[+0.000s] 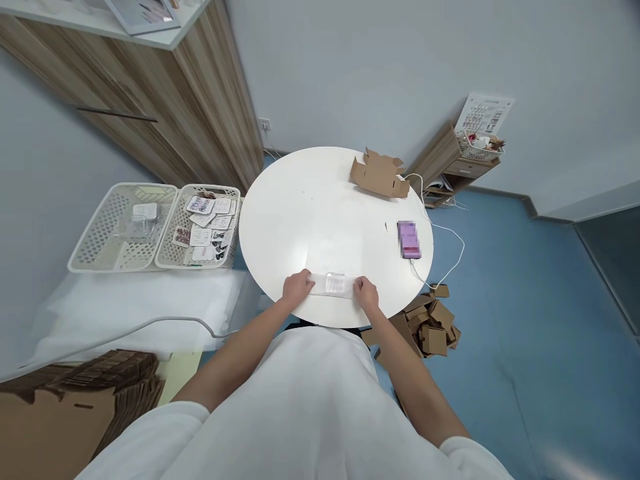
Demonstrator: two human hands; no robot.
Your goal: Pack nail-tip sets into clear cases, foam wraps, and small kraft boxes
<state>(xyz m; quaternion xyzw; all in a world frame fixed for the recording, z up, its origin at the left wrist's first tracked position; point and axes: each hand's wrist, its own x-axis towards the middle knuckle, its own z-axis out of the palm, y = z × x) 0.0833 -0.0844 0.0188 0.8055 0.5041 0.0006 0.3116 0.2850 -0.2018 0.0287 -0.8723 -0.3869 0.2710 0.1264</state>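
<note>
White shirt fabric fills the near middle of the head view, with the person's two arms reaching forward from it over the near edge of a round white tabletop. Close to that edge lies a pale translucent strip, with a small clear pack at its middle, between the hands. Left hand fingers pinch the strip's left end; right hand fingers pinch its right end.

At the tabletop's far right sits an unfolded brown carton; nearer, by the right edge, is a purple-screened phone with a white cable attached. Left of the tabletop stand two white baskets side by side: the left basket holds clear packs, the right basket printed cards. White sheets lie nearer, and flattened cardboard is stacked at the near left. Small brown boxes are heaped on the blue floor at right.
</note>
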